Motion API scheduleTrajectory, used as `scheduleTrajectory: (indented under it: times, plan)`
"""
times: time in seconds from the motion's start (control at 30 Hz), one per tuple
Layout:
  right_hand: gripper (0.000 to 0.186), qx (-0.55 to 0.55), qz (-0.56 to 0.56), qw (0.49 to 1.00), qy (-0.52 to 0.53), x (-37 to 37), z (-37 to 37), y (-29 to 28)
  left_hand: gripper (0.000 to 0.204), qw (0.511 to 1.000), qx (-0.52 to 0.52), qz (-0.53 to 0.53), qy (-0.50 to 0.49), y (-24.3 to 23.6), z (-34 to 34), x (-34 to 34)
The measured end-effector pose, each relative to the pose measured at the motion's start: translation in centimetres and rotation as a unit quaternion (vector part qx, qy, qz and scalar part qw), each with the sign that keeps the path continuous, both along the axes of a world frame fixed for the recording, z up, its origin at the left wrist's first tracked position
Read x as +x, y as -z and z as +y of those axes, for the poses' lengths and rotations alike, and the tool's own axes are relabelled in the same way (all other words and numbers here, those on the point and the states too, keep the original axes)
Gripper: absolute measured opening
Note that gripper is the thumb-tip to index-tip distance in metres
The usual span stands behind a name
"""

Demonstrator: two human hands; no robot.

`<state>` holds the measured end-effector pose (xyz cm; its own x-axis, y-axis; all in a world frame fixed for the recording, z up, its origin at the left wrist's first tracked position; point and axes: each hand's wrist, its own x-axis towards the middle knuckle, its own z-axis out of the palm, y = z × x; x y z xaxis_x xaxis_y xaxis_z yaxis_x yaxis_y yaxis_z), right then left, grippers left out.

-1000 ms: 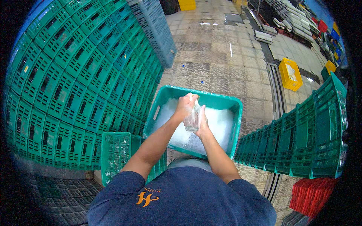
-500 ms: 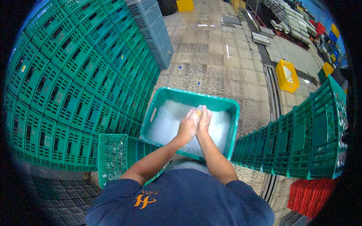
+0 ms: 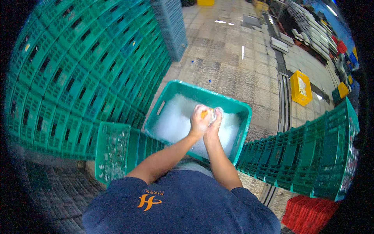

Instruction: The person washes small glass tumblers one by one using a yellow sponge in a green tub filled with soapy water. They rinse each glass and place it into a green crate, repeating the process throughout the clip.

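Observation:
Over a green plastic tub (image 3: 210, 93) full of white suds (image 3: 175, 113), my two hands are pressed close together. My left hand (image 3: 198, 124) is closed around a small orange-yellow sponge (image 3: 204, 114), which shows between the fingers. Beside it, my right hand (image 3: 212, 129) is curled and closed, with foam on it. Something pale lies between the palms, but foam and fingers hide what it is. To the left of the tub, a green crate (image 3: 98, 152) holds several clear drinking glasses (image 3: 112, 158).
Tall stacks of green crates (image 3: 78, 78) stand on the left, with blue-grey crates (image 3: 170, 29) behind. More green crates (image 3: 296, 150) rise at the right, above red crates (image 3: 309, 214). A yellow crate (image 3: 300, 89) with pale contents sits on the tiled floor (image 3: 226, 50).
The view has turned and shifted slightly. My hands stay together over the suds; my left hand has rolled so that more of the sponge shows, and my right fingers have curled in.

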<state>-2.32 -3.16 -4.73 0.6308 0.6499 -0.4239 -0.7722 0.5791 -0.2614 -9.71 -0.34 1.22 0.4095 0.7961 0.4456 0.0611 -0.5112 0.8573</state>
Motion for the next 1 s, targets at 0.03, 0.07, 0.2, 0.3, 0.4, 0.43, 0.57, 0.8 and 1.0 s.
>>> scheduleTrajectory:
  times: [0.03,0.07,0.2,0.3,0.4,0.43,0.57,0.8,1.0]
  plan:
    - [0.036,-0.001,0.011,1.000,0.012,-0.2,0.2,0.4,0.004,0.983,-0.176,-0.037,0.019,0.7,0.6,0.3]
    - [0.037,-0.007,0.034,0.999,0.009,-0.5,0.3,0.7,0.007,0.959,-0.271,-0.074,0.028,1.3,0.6,0.5]
    - [0.043,0.056,0.044,0.994,-0.088,-2.5,-0.2,0.3,0.027,0.868,-0.418,-0.255,0.078,1.8,-0.3,-1.3]
    - [0.047,0.100,0.117,0.983,-0.103,-5.4,-0.6,-1.6,0.057,0.993,-0.082,0.066,-0.046,0.7,-1.6,-6.7]
    - [0.035,-0.128,-0.236,0.950,-0.160,-10.5,-0.3,-4.5,0.055,0.886,-0.430,-0.162,0.062,-0.7,0.1,-14.8]
    - [0.030,-0.107,-0.273,0.937,-0.190,-12.6,-0.2,-5.5,0.053,0.867,-0.449,-0.208,0.061,-1.2,0.9,-17.8]
    - [0.032,-0.075,-0.315,0.898,-0.299,-20.1,0.8,-8.7,0.044,0.782,-0.528,-0.330,0.009,-2.6,2.3,-32.0]
    - [0.027,-0.112,-0.398,0.835,-0.363,-27.9,4.0,-8.7,0.041,0.784,-0.495,-0.203,-0.316,-0.4,1.8,-58.4]
    - [0.020,-0.102,-0.460,0.780,-0.413,-35.0,6.6,-8.0,0.040,0.883,-0.264,0.209,-0.327,4.1,3.1,-63.0]
